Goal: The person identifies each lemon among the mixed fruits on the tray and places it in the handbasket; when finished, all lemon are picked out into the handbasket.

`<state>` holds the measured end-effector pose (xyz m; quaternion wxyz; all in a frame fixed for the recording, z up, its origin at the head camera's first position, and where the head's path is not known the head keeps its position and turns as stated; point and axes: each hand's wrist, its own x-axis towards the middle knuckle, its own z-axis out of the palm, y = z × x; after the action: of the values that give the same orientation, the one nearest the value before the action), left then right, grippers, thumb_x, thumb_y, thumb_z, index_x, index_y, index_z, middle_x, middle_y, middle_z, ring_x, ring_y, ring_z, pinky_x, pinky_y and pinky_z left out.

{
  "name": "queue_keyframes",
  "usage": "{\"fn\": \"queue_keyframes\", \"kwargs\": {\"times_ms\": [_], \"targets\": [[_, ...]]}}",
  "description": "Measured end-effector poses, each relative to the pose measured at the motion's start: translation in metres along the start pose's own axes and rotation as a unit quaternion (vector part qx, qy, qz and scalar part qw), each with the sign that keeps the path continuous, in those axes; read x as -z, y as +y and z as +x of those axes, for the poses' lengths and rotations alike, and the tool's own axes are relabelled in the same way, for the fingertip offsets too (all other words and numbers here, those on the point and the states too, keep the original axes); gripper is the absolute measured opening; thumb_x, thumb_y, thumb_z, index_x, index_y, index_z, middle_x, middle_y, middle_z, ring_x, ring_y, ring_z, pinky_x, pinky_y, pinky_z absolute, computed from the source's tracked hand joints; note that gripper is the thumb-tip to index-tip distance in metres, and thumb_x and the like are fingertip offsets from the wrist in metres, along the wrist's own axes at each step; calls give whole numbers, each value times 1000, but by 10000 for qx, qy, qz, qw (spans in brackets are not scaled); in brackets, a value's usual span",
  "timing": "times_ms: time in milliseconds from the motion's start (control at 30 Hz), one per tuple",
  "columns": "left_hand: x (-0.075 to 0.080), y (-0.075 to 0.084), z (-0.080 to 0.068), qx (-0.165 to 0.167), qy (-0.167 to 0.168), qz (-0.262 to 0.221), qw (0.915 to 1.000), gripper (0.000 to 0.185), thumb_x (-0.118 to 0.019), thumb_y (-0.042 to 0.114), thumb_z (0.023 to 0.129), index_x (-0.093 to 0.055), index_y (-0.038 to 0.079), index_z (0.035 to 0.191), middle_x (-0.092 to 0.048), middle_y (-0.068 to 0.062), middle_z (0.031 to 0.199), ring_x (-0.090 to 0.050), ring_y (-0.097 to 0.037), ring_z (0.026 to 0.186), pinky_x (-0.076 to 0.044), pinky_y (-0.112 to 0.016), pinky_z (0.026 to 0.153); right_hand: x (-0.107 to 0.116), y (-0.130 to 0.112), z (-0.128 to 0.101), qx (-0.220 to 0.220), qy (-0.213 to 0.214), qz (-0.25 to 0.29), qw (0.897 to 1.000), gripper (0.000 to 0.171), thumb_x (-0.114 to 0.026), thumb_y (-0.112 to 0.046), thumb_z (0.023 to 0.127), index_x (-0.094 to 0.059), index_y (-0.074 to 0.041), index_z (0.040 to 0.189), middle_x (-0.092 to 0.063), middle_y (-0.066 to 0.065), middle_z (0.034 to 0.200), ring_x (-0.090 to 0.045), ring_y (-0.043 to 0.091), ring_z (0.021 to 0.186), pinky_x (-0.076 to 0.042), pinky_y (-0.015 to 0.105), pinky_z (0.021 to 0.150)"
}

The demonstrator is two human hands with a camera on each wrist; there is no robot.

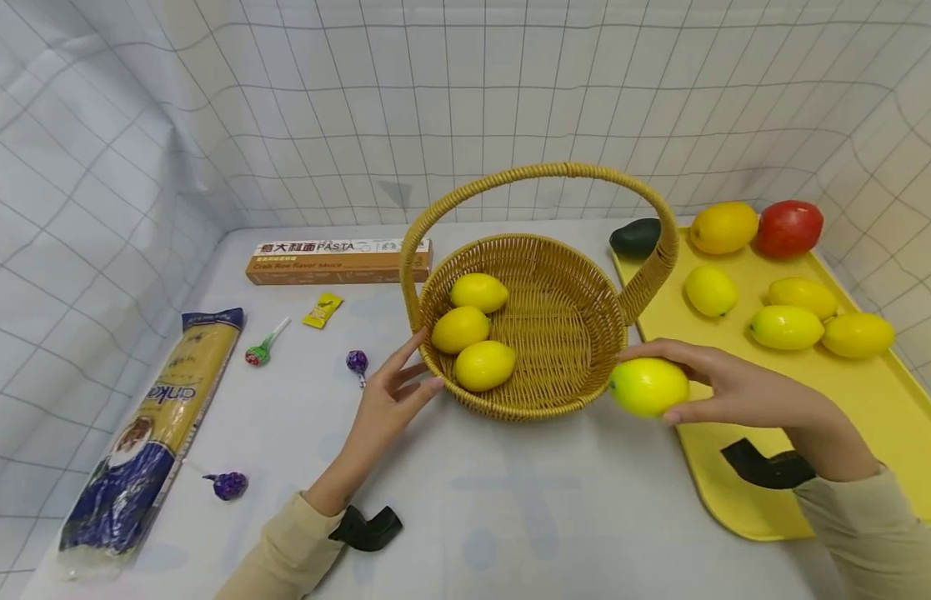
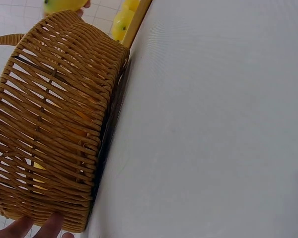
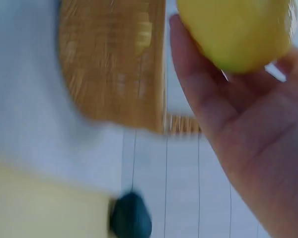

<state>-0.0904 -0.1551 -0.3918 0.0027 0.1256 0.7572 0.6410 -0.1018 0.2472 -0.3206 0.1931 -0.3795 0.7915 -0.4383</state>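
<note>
Right hand [image 1: 735, 387] cups a lemon [image 1: 648, 386] just off the wicker basket [image 1: 563, 333]'s right rim, at the yellow tray [image 1: 870, 417]'s edge — firm, smooth, probably light, best wrapped around its middle. Left hand [image 1: 393, 392] — fingers straight — steadies the basket's left wall on the desk [image 1: 510, 517].

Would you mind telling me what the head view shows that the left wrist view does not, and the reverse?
Only the head view shows the right hand gripping a lemon beside the basket, three lemons inside the basket, the pasta box, the spaghetti packet and the lollipops. Only the left wrist view shows the basket's outer wall close up, where it meets the white table. Both show the basket, the yellow tray edge and the left hand touching the basket's side.
</note>
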Motion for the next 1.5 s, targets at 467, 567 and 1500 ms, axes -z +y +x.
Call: {"fn": "queue_keyframes", "kwargs": {"times_ms": [467, 567, 1500], "targets": [[-1, -1, 0, 37, 13, 3, 10000, 61, -64, 7, 89, -38, 10, 144, -35, -4, 146, -50, -28, 116, -42, -44, 94, -36, 4, 115, 26, -1218, -562, 9910, 50, -66, -31, 89, -49, -14, 132, -52, -3, 125, -50, 14, 106, -42, 34, 89], [0, -1, 0, -1, 15, 7, 10000, 60, -64, 7, 89, -39, 10, 144, -35, -4, 145, -50, -29, 116, -42, -45, 95, -38, 6, 120, -72, -1175, -718, 9905, 46, -66, -28, 89, -50, -13, 130, -52, -2, 123, -49, 15, 104, -42, 35, 89], [0, -3, 1, 90, -22, 91, 9999, 61, -65, 9, 90, -38, 13, 145, -35, 1, 146, -51, -26, 116, -42, -41, 95, 63, 78, -101, -97, 3397, 1673, 9255, 38, -39, 14, 94, -46, 7, 131, -53, 6, 127, -48, 11, 114, -40, 13, 88]]}}
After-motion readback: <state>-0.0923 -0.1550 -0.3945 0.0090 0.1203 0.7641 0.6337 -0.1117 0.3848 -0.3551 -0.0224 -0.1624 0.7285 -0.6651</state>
